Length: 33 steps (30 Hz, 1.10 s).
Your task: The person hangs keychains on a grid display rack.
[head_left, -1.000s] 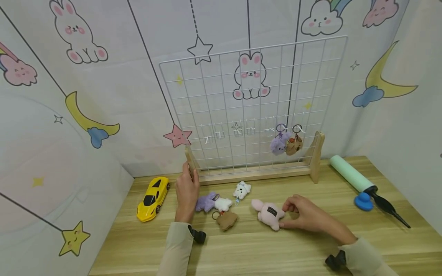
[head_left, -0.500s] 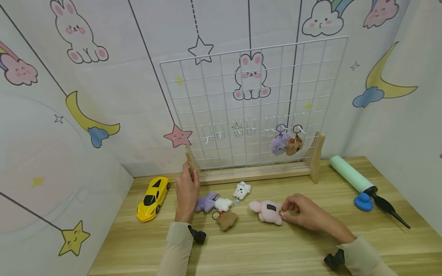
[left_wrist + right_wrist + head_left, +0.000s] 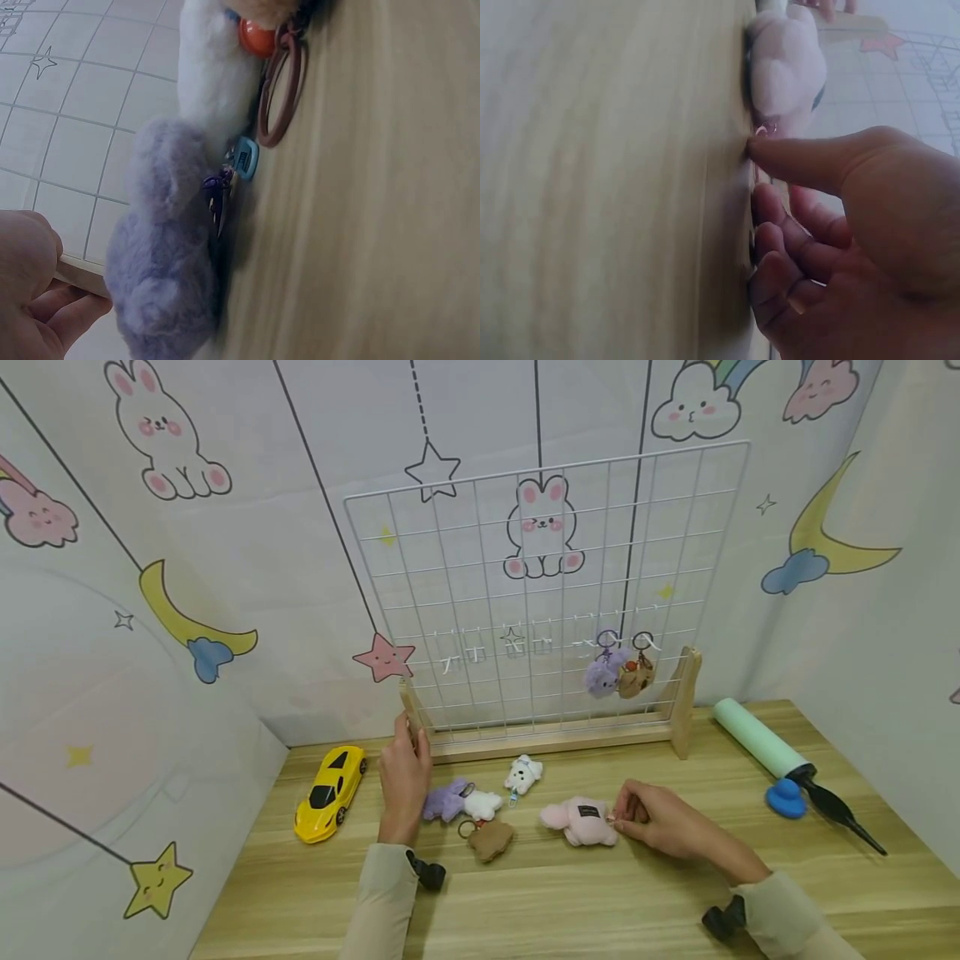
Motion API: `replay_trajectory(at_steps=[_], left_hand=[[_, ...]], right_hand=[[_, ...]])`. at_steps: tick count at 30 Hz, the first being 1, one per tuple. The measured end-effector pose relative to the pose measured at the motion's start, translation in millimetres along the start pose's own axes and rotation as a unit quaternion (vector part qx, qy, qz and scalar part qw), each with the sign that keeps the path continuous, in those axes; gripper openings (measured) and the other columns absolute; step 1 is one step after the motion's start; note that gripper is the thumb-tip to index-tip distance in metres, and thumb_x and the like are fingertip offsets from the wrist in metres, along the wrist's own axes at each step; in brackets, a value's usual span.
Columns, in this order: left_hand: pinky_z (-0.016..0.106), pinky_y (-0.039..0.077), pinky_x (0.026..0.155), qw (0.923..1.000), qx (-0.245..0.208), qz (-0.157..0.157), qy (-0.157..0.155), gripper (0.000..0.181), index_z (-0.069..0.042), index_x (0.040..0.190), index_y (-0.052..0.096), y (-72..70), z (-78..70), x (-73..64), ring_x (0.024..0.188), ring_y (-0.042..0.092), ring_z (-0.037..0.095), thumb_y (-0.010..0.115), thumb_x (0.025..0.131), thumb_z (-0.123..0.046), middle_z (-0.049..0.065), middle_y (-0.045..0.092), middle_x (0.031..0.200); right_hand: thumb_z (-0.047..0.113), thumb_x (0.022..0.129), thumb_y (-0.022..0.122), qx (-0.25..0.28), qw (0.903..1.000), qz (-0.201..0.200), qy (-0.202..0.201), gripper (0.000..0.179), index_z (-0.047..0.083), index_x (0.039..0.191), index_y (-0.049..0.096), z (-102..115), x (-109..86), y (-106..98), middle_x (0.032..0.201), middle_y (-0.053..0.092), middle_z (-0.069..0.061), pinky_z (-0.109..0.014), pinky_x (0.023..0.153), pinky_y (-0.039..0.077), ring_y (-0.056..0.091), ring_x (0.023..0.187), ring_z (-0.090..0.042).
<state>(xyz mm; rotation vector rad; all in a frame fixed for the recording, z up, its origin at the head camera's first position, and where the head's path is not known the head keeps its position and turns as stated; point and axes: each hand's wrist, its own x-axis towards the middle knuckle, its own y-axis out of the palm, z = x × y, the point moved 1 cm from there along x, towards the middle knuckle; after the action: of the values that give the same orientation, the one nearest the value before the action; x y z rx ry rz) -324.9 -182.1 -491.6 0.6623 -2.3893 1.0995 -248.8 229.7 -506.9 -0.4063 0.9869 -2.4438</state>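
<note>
My left hand (image 3: 403, 781) grips the left wooden upright (image 3: 414, 714) of a white wire grid rack (image 3: 480, 585); in the left wrist view its fingers wrap around the wood. A pink plush keychain (image 3: 587, 821) with a dark label lies on the table, its ring end toward my right hand (image 3: 660, 822). Thumb and fingers of that hand pinch at its metal ring (image 3: 763, 129), partly hidden by the thumb. Beside my left hand lie a purple plush keychain (image 3: 446, 802), a white one (image 3: 482, 805) and a brown one (image 3: 491, 842). Another white dog keychain (image 3: 523, 774) lies behind them.
Purple (image 3: 602, 677) and brown (image 3: 636, 678) plush keychains hang from hooks at the grid's right; several other hooks (image 3: 476, 653) hold nothing. A yellow toy car (image 3: 330, 793) stands at left. A mint-green pump (image 3: 761, 739) and a blue hat-shaped piece (image 3: 786, 798) lie at right.
The pink plush keychain has turned and shifted slightly left, its ring end now facing my right hand. My right fingers have closed at its ring. The left hand stays on the upright.
</note>
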Motion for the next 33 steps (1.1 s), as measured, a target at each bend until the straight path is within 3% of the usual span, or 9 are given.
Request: replay_trajectory(at_steps=[5, 8, 12, 18, 22, 26, 29, 33], left_hand=[[0.057, 0.065, 0.072, 1.0, -0.003, 0.004, -0.004, 0.041, -0.001, 0.147, 0.057, -0.7, -0.9, 0.1, 0.087, 0.08, 0.043, 0.064, 0.111, -0.018, 0.027, 0.08, 0.106], [0.057, 0.065, 0.074, 1.0, -0.005, 0.005, -0.004, 0.041, -0.001, 0.147, 0.057, -1.6, -1.6, 0.8, 0.09, 0.08, 0.043, 0.064, 0.11, -0.017, 0.028, 0.079, 0.108], [0.057, 0.064, 0.073, 1.0, -0.005, 0.005, -0.002, 0.04, 0.0, 0.147, 0.057, -2.3, -1.8, 0.8, 0.086, 0.079, 0.042, 0.064, 0.11, -0.017, 0.027, 0.079, 0.105], [0.057, 0.063, 0.071, 1.0, 0.0, 0.002, 0.001, 0.039, -0.001, 0.145, 0.058, -1.8, -1.1, 0.3, 0.082, 0.077, 0.042, 0.064, 0.11, -0.017, 0.026, 0.079, 0.099], [0.057, 0.063, 0.07, 1.0, 0.0, 0.001, 0.003, 0.039, -0.002, 0.145, 0.058, -0.9, -0.9, 0.3, 0.081, 0.077, 0.042, 0.064, 0.11, -0.017, 0.025, 0.078, 0.099], [0.057, 0.064, 0.072, 1.0, -0.002, 0.005, -0.002, 0.04, -0.001, 0.146, 0.058, -0.3, -1.0, 0.0, 0.084, 0.078, 0.043, 0.065, 0.109, -0.016, 0.026, 0.079, 0.103], [0.057, 0.065, 0.074, 0.9999, -0.006, 0.006, -0.007, 0.041, -0.001, 0.146, 0.058, -0.5, -1.3, -0.2, 0.09, 0.08, 0.044, 0.066, 0.109, -0.015, 0.028, 0.079, 0.109], [0.058, 0.065, 0.076, 0.9999, -0.007, 0.004, -0.008, 0.041, -0.001, 0.146, 0.058, -1.0, -1.5, -0.2, 0.092, 0.08, 0.045, 0.066, 0.109, -0.015, 0.029, 0.079, 0.111]], right_hand=[[0.022, 0.101, 0.079, -0.001, 1.0, -0.001, -0.008, 0.015, 0.014, 0.11, 0.07, -5, 2.4, 0, 0.086, 0.064, 0.005, -0.023, 0.065, 0.048, 0.053, 0.072, 0.0], [0.021, 0.101, 0.079, -0.009, 0.9999, 0.004, -0.01, 0.007, 0.018, 0.103, 0.073, -4, 3.5, 0, 0.084, 0.064, 0.007, -0.023, 0.064, 0.047, 0.052, 0.07, 0.0], [0.021, 0.102, 0.077, -0.029, 0.9995, 0.007, -0.009, 0.011, 0.017, 0.098, 0.069, -1, 3.1, 1, 0.084, 0.062, 0.008, -0.023, 0.066, 0.045, 0.051, 0.073, 0.0], [0.02, 0.104, 0.074, -0.034, 0.9991, -0.004, 0.024, 0.011, 0.014, 0.099, 0.066, 4, 1.5, 2, 0.088, 0.063, 0.006, -0.023, 0.067, 0.046, 0.053, 0.076, 0.0], [0.017, 0.106, 0.07, -0.007, 0.9985, -0.023, 0.05, 0.011, 0.009, 0.103, 0.063, 4, 2.7, -1, 0.087, 0.066, 0.004, -0.023, 0.066, 0.049, 0.057, 0.075, 0.0], [0.013, 0.109, 0.065, 0.059, 0.997, -0.03, 0.039, 0.012, 0.004, 0.115, 0.06, 7, 6.4, -8, 0.082, 0.069, -0.003, -0.025, 0.062, 0.052, 0.062, 0.069, -0.007], [0.013, 0.109, 0.064, 0.122, 0.9915, -0.03, 0.034, 0.015, 0.003, 0.12, 0.061, 12, 9.9, -13, 0.078, 0.07, -0.014, -0.027, 0.059, 0.052, 0.065, 0.064, -0.018], [0.022, 0.111, 0.064, 0.184, 0.9806, -0.043, 0.053, 0.022, 0.003, 0.121, 0.067, 21, 14.7, -20, 0.092, 0.075, -0.023, -0.029, 0.062, 0.054, 0.072, 0.075, -0.027]])
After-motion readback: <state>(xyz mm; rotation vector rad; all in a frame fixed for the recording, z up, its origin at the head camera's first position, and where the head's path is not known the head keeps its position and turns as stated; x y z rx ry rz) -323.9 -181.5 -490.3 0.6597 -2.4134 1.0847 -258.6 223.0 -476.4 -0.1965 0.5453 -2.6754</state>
